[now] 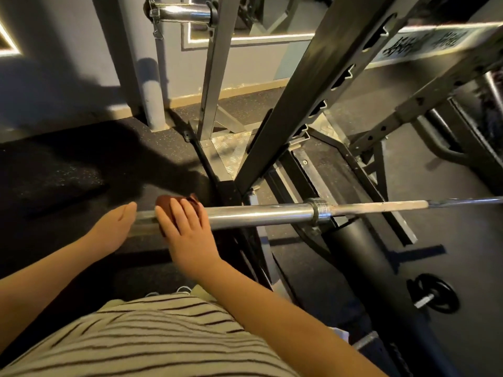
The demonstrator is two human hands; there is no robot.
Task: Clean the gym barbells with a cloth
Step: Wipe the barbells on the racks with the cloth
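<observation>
With right hand (187, 227) curled over cloth (166, 202) on bar (258, 216) near its left end, left hand (114, 227) flat beside it, fingers together, keep pressure even. Otherwise expect bar to roll, or cloth to bunch and slip off.

A gym: squat rack (307, 85), barbell (261, 214), rubber floor (449, 240).

sleeve (258, 216) bare rightward, collar (320, 212) blocks, upright (299, 104) behind
</observation>
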